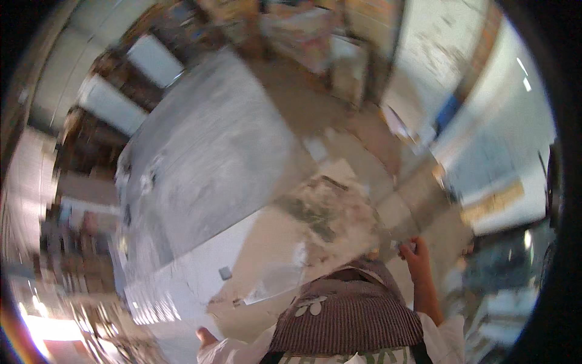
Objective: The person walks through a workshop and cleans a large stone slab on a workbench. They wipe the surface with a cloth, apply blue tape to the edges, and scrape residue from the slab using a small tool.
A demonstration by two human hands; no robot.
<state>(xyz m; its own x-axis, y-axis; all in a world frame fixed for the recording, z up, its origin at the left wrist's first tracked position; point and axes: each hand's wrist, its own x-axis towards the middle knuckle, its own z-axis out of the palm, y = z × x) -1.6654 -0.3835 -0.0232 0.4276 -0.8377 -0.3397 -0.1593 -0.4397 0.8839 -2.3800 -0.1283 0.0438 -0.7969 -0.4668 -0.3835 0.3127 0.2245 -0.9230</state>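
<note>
- The small grey square (225, 273) lies on the white near part of the table (182, 267), ahead and slightly right of the left hand (207, 336), no clear long axis.
- That hand is nearer, not touching it; its grip I cannot tell.
- The right hand (416, 258), fingers bent, is well apart; blur hides any hold.

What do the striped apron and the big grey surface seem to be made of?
The striped apron looks like matte cloth, judging by its soft folds. The big grey surface could be coated board or metal; it looks dull and smudged, but blur leaves that open.
</note>
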